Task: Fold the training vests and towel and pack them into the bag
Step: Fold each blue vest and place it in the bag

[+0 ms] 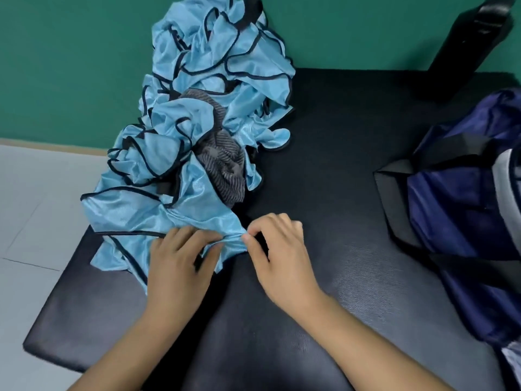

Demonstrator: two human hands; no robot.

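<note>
A heap of light blue training vests (208, 88) with black trim lies crumpled along the left side of a black padded surface (324, 165). A grey striped towel (225, 167) is tangled in the middle of the heap. My left hand (180, 261) rests on the nearest vest (158, 215), its fingers curled into the fabric's lower edge. Just to the right, my right hand (279, 249) pinches the same vest's corner between thumb and fingers. A navy blue bag (462, 204) with black straps sits at the right edge.
A green wall (70, 66) stands behind the surface. Pale floor tiles (31, 221) show at the left. A black upright object (473, 43) leans at the back right. Bare black padding lies between the vests and the bag.
</note>
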